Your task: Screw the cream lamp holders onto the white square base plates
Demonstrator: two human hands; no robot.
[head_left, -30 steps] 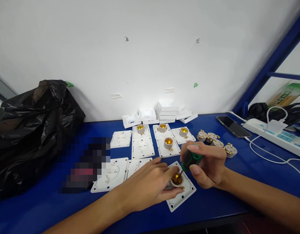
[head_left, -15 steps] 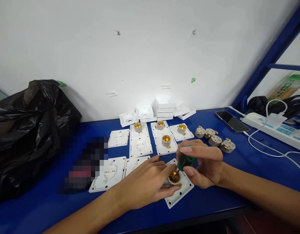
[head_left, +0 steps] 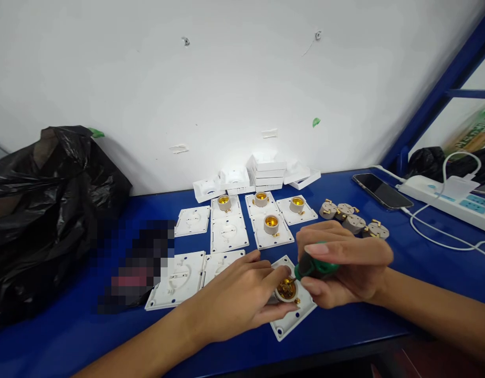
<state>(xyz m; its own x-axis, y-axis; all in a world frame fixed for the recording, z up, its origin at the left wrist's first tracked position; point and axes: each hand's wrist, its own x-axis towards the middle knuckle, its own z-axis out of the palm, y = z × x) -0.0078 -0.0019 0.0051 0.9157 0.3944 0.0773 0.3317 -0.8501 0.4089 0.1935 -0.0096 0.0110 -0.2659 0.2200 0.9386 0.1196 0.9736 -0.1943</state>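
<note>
Fingers of the left hand (head_left: 246, 286) hold a brass-lined socket (head_left: 286, 290) on a white plate (head_left: 297, 317) in the head view; the right hand (head_left: 340, 262) grips a green-handled screwdriver (head_left: 305, 266), its tilted shaft reaching into the socket. Straightening the shaft and pressing steadily would probably help the tip stay seated. Bare blue table (head_left: 356, 323) lies right of the plate, its front edge near the plate's lowest corner; loose sockets (head_left: 355, 224) sit beyond the right hand.

Bag (head_left: 57, 210) left, phone (head_left: 382, 190) right — the plates (head_left: 236, 240) lie between.
</note>
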